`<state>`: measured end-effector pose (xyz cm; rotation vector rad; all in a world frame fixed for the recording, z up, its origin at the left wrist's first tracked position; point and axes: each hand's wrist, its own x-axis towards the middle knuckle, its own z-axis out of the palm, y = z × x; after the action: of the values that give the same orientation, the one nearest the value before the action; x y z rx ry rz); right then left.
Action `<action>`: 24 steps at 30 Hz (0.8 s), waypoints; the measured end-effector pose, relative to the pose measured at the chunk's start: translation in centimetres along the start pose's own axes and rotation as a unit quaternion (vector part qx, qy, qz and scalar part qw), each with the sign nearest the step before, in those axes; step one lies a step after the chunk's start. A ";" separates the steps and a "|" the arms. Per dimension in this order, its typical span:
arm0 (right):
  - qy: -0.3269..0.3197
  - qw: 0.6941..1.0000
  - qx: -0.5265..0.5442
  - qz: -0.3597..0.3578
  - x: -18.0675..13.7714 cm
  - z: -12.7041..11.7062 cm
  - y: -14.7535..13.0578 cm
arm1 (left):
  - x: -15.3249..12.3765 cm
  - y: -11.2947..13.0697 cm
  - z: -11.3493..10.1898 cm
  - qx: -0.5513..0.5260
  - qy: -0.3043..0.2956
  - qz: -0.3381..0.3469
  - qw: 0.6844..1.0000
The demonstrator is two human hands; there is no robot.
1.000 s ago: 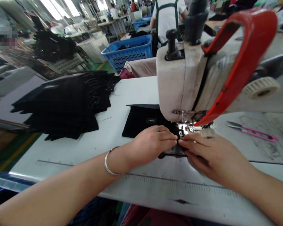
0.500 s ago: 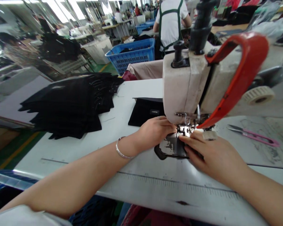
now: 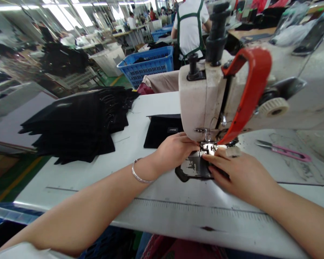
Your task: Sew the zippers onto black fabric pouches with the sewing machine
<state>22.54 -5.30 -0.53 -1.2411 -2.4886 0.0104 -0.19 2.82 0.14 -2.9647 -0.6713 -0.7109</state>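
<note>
Black fabric piece (image 3: 159,133) lies beyond the left hand (image 3: 171,153), farther back than a second ago, baring the metal plate (image 3: 194,167); near edge apparently at the presser foot (image 3: 206,148). Left fingers together, right hand (image 3: 240,174) fingers slightly apart; grips cannot be told.

Sewing workshop, industrial sewing machine (image 3: 196,100) on a white worktable (image 3: 162,212), black fabric pile (image 3: 78,118) left of the machine, blue crate (image 3: 148,66) and co-worker (image 3: 189,27) beyond it, more workbenches (image 3: 124,34) farther behind it

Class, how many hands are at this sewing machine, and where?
2. The left hand is left of the presser foot, at the black fabric; the right hand is to the foot's right.
</note>
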 end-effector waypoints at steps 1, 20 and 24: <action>-0.003 1.000 0.003 0.002 0.0 0.0 0.0 | 0.0 0.2 -0.1 0.005 -0.005 -0.005 1.000; -0.018 0.999 0.040 -0.021 -0.3 0.1 -0.3 | 0.3 1.8 -2.8 -0.068 -0.098 -0.079 0.990; -0.033 0.999 0.020 -0.032 -0.1 -0.3 -0.6 | -1.4 2.6 -1.7 -0.039 -0.062 -0.041 0.996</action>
<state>22.21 -5.77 -0.19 -1.1623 -2.5705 0.0871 -1.00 -0.36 1.27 -3.0893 -0.7939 -0.5744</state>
